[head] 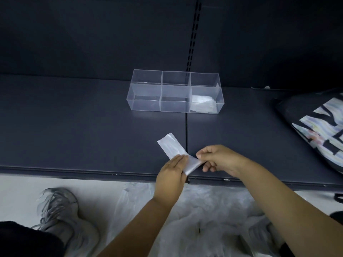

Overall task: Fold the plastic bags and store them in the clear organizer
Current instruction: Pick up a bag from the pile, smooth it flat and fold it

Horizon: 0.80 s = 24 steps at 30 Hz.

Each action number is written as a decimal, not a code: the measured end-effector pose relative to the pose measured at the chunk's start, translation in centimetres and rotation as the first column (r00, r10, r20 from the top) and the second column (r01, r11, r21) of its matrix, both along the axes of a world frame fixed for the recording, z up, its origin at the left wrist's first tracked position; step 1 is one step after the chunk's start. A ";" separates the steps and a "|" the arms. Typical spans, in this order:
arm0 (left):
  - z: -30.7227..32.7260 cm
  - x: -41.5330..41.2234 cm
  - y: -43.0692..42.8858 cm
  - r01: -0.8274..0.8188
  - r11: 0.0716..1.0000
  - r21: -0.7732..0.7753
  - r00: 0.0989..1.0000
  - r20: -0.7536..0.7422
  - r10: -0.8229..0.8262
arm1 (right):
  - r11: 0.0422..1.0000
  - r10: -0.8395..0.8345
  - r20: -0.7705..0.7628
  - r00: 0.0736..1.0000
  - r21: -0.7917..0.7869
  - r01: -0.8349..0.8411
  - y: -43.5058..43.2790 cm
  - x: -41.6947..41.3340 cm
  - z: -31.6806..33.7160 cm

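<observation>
A white plastic bag, folded into a narrow strip, lies on the dark shelf near its front edge. My left hand presses flat on the strip's near end with straight fingers. My right hand pinches the strip's near corner and lifts it over. The clear organizer stands further back, split into several compartments. Folded white bags fill its front right compartment.
A dark bag with pale lettering lies at the shelf's right end. Loose plastic bags are heaped on the floor below the shelf edge, between grey shoes. A slotted upright runs up the back panel.
</observation>
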<state>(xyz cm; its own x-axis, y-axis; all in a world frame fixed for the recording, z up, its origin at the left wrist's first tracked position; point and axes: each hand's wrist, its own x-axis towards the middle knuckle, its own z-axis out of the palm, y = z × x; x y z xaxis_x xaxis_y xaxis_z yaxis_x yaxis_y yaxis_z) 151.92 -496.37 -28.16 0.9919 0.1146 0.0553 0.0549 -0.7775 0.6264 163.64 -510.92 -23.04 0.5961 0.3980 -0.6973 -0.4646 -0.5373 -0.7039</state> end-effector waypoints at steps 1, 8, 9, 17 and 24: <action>0.1 0.1 0.2 0.003 1.000 0.001 1.000 0.000 -0.003 | 0.999 -0.017 -0.001 1.000 0.035 0.017 0.0 0.0 0.4; 1.5 1.3 2.8 -0.053 0.967 -0.247 0.998 -0.051 0.042 | 0.967 0.196 0.275 0.941 0.108 -0.233 0.6 0.4 0.9; 1.5 1.7 3.2 -0.082 0.950 -0.302 0.994 -0.088 0.058 | 0.958 0.228 0.264 0.937 0.111 -0.265 1.2 0.3 0.4; 1.6 4.8 5.4 -0.456 0.588 -0.668 0.878 -0.447 0.174 | 1.000 -0.013 0.373 0.928 0.019 0.006 4.9 1.3 -2.6; 1.4 5.3 5.2 -0.659 0.603 -0.449 0.747 -0.299 0.594 | 0.989 0.028 0.435 0.900 -0.140 0.036 6.5 1.8 -2.6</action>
